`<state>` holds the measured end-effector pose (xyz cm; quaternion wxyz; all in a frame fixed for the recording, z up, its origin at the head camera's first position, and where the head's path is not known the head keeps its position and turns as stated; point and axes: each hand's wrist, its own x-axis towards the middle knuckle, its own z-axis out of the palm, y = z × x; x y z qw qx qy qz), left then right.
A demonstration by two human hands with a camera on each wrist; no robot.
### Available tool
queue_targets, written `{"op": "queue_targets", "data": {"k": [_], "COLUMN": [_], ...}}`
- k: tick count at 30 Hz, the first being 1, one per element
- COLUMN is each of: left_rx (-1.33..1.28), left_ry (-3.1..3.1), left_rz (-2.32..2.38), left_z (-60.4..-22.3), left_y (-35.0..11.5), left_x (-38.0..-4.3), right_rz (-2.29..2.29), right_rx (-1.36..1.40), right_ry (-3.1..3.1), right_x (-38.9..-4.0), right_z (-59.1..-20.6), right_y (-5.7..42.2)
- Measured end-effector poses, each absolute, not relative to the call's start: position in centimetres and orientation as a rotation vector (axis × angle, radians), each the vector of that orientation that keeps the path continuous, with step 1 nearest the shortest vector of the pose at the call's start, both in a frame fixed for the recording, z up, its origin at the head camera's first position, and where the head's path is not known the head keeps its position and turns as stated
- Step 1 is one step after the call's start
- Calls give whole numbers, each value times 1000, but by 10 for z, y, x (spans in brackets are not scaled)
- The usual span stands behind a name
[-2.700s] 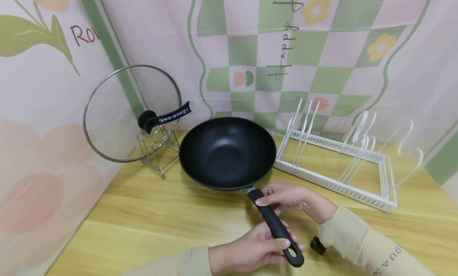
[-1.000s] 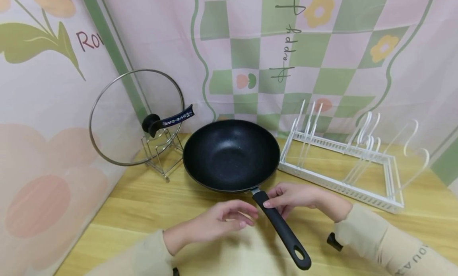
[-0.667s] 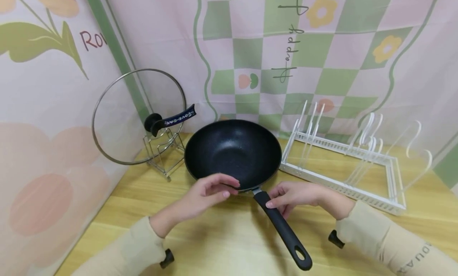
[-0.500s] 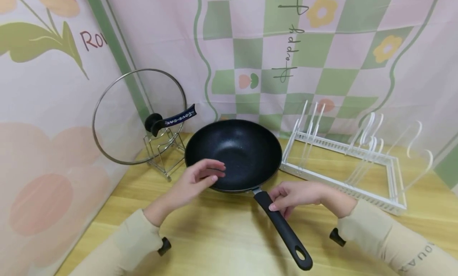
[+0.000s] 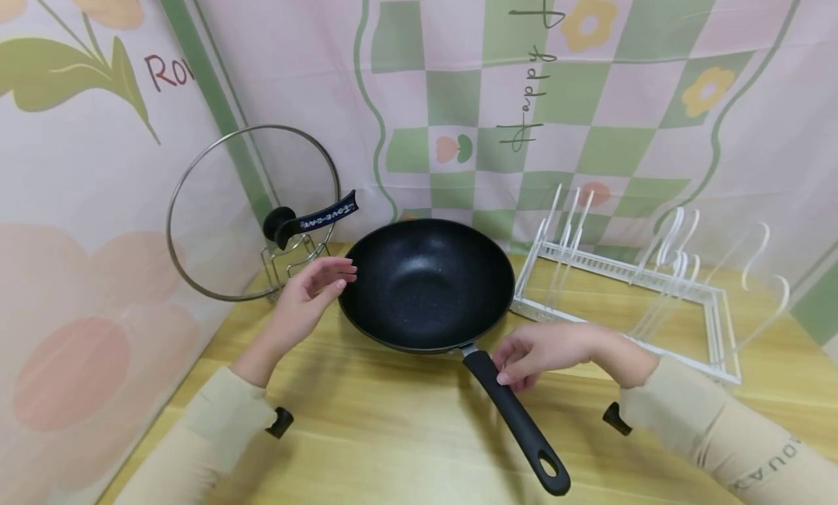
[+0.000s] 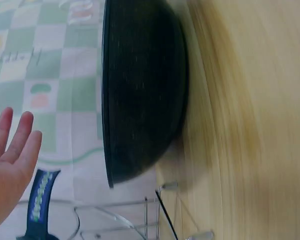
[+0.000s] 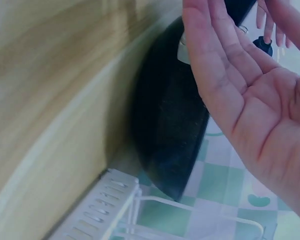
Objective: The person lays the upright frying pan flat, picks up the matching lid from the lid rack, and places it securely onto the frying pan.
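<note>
A black wok (image 5: pixel 425 287) sits on the wooden table with its long black handle (image 5: pixel 517 418) pointing to the near right. My left hand (image 5: pixel 304 301) is beside the wok's left rim, its fingers loosely extended, holding nothing. In the left wrist view the dark outer wall of the wok (image 6: pixel 142 90) stands apart from those fingers. My right hand (image 5: pixel 546 352) is at the upper part of the handle, thumb tip right at its edge. The right wrist view shows its palm (image 7: pixel 270 110) turned to the camera, with the fingers fairly straight and the wok's side behind them.
Behind my left hand, a glass lid (image 5: pixel 252 214) with a black knob stands upright in a small wire rack (image 5: pixel 288 261). To the right of the wok is a white rack (image 5: pixel 687 287) with upright dividers. Patterned cloth walls (image 5: pixel 445 90) close off the back and left.
My left hand has let go of the handle and moved left across the near rim to the wok's left side. The right hand's thumb has slid toward the handle's right edge.
</note>
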<state>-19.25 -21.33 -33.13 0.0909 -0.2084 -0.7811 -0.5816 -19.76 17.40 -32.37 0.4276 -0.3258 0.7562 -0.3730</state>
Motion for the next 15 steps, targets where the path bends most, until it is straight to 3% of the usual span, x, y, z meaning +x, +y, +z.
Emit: {"op": "queue_targets", "data": {"k": [15], "left_rx": [-327], "left_ry": [-2415], "left_rz": [-1143], "left_z": [-338], "left_y": [-244], "left_x": [-206], "right_rz": [-731], "right_rx": [-1016], "right_ry": [2101], "right_x": [-201], "right_z": [-290], "right_y": [170]}}
